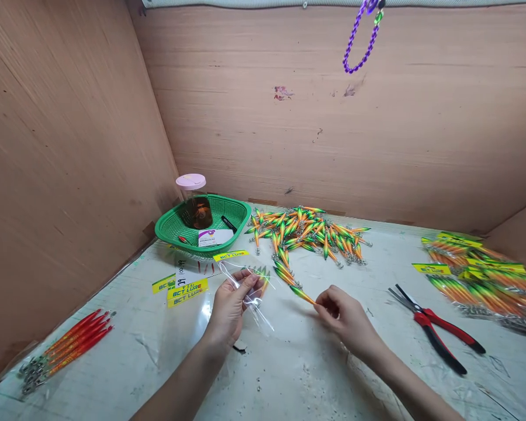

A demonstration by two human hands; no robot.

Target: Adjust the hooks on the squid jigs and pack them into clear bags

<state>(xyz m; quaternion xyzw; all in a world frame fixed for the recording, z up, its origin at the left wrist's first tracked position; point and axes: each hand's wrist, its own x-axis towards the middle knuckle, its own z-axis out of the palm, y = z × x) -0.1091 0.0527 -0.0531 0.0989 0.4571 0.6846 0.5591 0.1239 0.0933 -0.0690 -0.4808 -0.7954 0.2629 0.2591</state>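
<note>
My left hand [228, 307] is closed around a clear plastic bag [263, 316] topped by a yellow "BCT LURE" header card [231, 255]. Several green-tipped lures [263, 275] show at the bag, partly behind the fingers. Pinched by its orange end in my right hand [344, 321] is a green-and-orange fishing lure [304, 295], its green tip pointing up and left. Beyond the hands lies a heap of similar lures [304, 231] with metal hooks, trailing down toward the held one.
A green basket [161, 231] at the back left holds a jar with a pink lid [191, 181]. Yellow header cards [187, 292] lie before it, red lures [72, 348] further left. Red-black pliers [438, 327] and packed lure bags [477, 286] are at right. Wooden panels [311, 134] enclose the table.
</note>
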